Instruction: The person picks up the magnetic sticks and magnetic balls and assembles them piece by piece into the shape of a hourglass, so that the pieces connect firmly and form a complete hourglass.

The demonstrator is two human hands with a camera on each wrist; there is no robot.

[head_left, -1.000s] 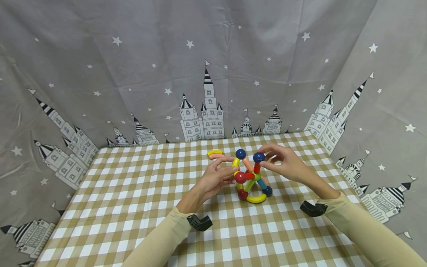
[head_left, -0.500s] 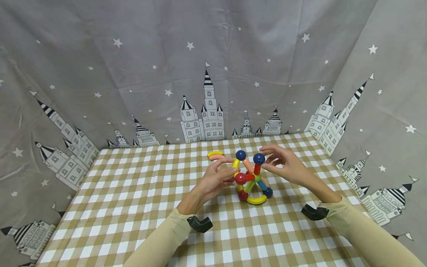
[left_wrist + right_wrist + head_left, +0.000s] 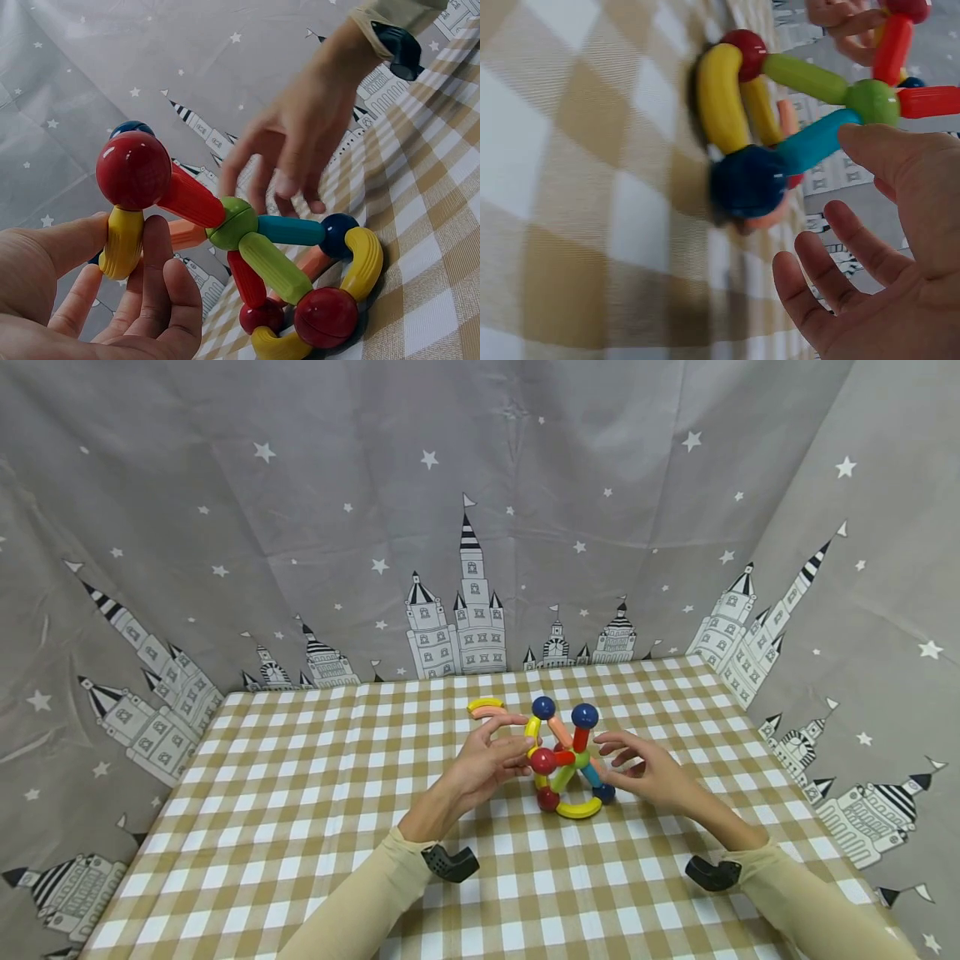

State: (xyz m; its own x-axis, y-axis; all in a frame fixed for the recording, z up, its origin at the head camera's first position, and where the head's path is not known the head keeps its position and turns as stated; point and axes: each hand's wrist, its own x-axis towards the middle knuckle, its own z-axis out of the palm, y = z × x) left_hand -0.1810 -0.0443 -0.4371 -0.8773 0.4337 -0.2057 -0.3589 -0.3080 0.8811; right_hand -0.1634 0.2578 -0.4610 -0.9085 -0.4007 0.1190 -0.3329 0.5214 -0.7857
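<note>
A framework of coloured sticks and balls stands on the cloth, with a green ball (image 3: pixel 232 223) at its centre. My left hand (image 3: pixel 480 764) pinches an upright yellow curved stick (image 3: pixel 122 246) between thumb and fingers, just under a red ball (image 3: pixel 133 170). My right hand (image 3: pixel 656 772) is at the structure's right side, its fingers loosely spread and holding nothing. In the right wrist view its thumb overlaps the blue stick (image 3: pixel 817 144) by the green ball. A dark blue ball (image 3: pixel 585 717) tops the red upright stick (image 3: pixel 581 740). Yellow curved sticks (image 3: pixel 578 810) join balls at the base.
Two loose curved sticks, a yellow one (image 3: pixel 485 702) and an orange one (image 3: pixel 488 712), lie behind the left hand. The table has a brown-and-white checked cloth (image 3: pixel 300 827). A grey curtain (image 3: pixel 337 510) with castles and stars surrounds its far side.
My right hand has left the top dark blue ball and come down beside the structure's right side. The ball stays on its red stick. My left hand keeps its place.
</note>
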